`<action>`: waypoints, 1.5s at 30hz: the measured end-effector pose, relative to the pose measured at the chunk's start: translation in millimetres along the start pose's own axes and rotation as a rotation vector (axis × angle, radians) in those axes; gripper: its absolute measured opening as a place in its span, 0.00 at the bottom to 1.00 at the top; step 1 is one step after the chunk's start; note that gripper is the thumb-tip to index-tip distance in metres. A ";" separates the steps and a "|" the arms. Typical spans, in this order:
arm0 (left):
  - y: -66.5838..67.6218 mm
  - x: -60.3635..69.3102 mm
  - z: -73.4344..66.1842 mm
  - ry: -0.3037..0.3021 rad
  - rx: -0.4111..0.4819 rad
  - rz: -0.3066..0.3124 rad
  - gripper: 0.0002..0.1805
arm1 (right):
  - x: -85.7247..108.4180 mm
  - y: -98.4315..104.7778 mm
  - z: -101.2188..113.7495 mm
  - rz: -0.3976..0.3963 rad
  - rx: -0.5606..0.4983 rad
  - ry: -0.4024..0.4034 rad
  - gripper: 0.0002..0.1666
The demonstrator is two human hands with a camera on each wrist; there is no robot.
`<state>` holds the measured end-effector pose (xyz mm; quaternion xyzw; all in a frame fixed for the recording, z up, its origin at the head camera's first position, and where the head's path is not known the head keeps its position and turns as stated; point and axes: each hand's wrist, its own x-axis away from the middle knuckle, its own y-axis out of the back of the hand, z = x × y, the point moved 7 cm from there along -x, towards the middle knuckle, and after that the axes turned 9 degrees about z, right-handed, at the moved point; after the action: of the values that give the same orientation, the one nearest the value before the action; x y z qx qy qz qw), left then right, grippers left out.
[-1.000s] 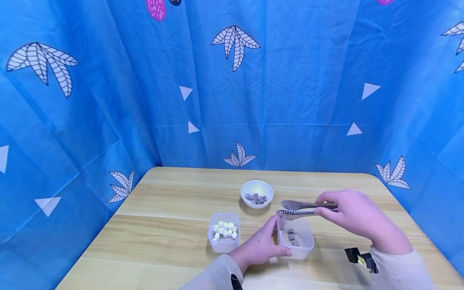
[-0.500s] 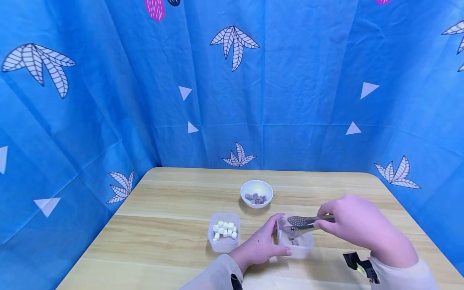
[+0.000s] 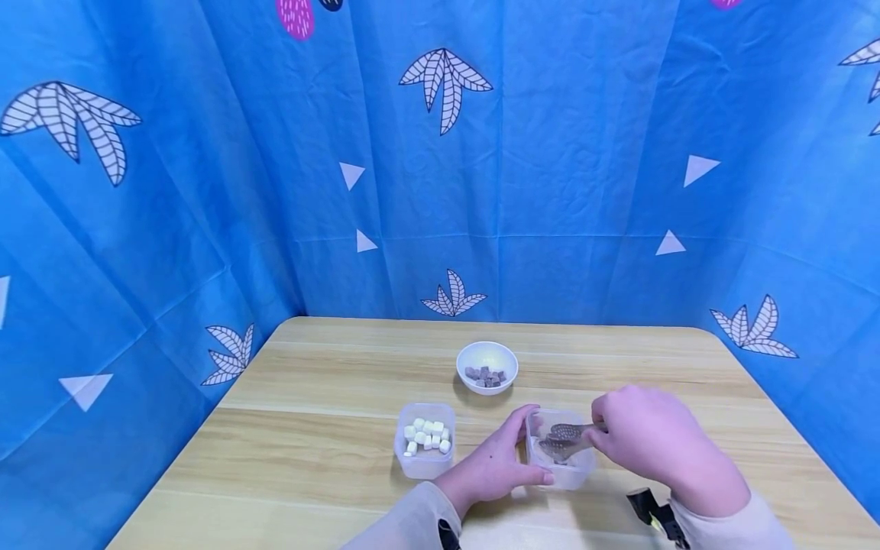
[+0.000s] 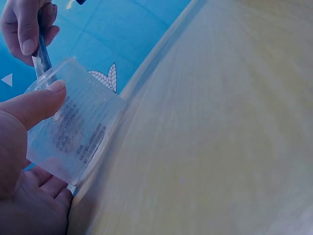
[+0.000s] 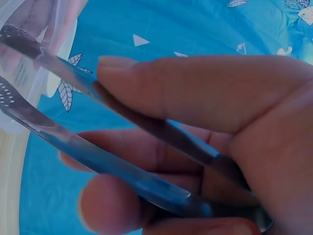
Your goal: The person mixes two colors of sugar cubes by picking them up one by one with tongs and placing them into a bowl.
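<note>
My left hand (image 3: 491,467) grips a clear plastic container (image 3: 571,479) from its left side, thumb against the near wall. In the left wrist view the thumb (image 4: 46,104) presses the side of this container, and the fingers curve beneath it. My right hand (image 3: 646,431) holds metal tongs (image 5: 63,137) with perforated tips, which reach down inside the container. The tips are apart in the right wrist view. Dark purplish cubes in that container are mostly hidden behind the tongs; whether the tips touch one I cannot tell.
A white bowl (image 3: 486,351) with several purplish cubes stands behind the container. Left of my left hand, a second clear container (image 3: 424,468) holds several white cubes (image 3: 421,437). All stand on a wooden table (image 3: 309,428) before a blue curtain (image 3: 564,153).
My right hand has lowered the tongs from above the container's far rim into it and shifted slightly left. The left hand has kept its grip in place.
</note>
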<state>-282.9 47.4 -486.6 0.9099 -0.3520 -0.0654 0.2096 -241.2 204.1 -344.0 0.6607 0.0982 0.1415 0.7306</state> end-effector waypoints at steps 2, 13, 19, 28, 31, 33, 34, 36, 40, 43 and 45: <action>-0.1 -0.1 -0.3 -0.001 0.011 0.005 0.53 | -0.1 -0.7 2.2 0.012 -0.013 0.016 0.13; 0.6 0.4 -1.0 0.003 -0.001 0.005 0.53 | 0.8 -1.6 1.3 0.027 0.013 0.001 0.16; 0.7 0.5 -1.9 0.005 0.003 0.006 0.53 | -0.8 -6.1 5.9 0.036 0.070 0.057 0.17; 0.5 0.9 -2.5 0.011 0.011 0.006 0.54 | -3.4 0.1 5.8 0.005 -0.005 0.117 0.13; 0.5 1.2 -2.6 0.015 0.004 0.002 0.54 | -1.3 2.6 -1.7 0.016 -0.020 0.092 0.11; 0.4 1.1 -3.1 0.011 -0.002 0.001 0.55 | 0.4 3.4 -6.5 0.028 -0.025 0.078 0.09; 0.4 1.0 -3.3 0.009 -0.003 0.000 0.55 | 1.0 3.2 -8.3 0.038 -0.024 0.069 0.09; 0.6 0.8 -2.9 0.006 -0.003 -0.001 0.54 | 1.6 2.0 -9.0 0.049 -0.016 0.064 0.08; 0.6 1.2 -2.4 0.011 0.010 0.000 0.54 | -1.8 -3.9 -2.3 0.048 0.017 0.090 0.12; 0.7 1.6 -3.3 0.015 0.016 -0.001 0.54 | -4.5 -7.1 1.5 0.039 0.032 0.130 0.14; 0.8 1.4 -3.8 0.011 0.006 -0.003 0.53 | -4.2 -7.1 0.4 0.038 0.021 0.147 0.13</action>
<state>-281.4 47.2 -482.8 0.9115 -0.3495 -0.0596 0.2085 -244.5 201.7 -351.2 0.6581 0.1406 0.2024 0.7115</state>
